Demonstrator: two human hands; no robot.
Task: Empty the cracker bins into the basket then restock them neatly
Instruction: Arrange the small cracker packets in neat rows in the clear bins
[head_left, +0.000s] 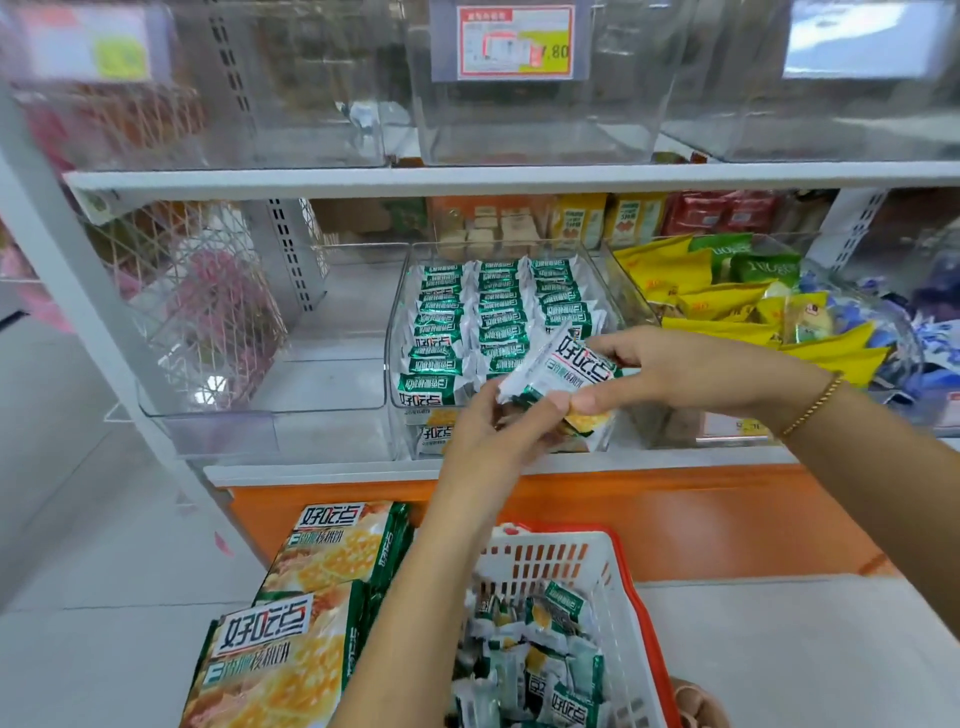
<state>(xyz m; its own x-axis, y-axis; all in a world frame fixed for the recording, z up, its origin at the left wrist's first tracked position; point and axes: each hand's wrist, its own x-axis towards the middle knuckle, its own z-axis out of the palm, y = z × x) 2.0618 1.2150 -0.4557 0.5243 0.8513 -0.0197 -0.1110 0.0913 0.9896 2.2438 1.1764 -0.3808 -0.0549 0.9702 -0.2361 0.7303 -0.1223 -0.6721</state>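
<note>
Restocking from the basket, loose packets heaped inside?

Yes — small stack of cracker packets, pinched at its lower end by the left hand, clasped round the top by the right hand, just before the bin.

Next?

Square the edges, then slot upright — labels matching the rows behind.

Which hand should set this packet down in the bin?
Right, probably. The right hand grips the packet across its width, above the front right corner of the bin; the left hand only pinches its near corner from below.
</note>
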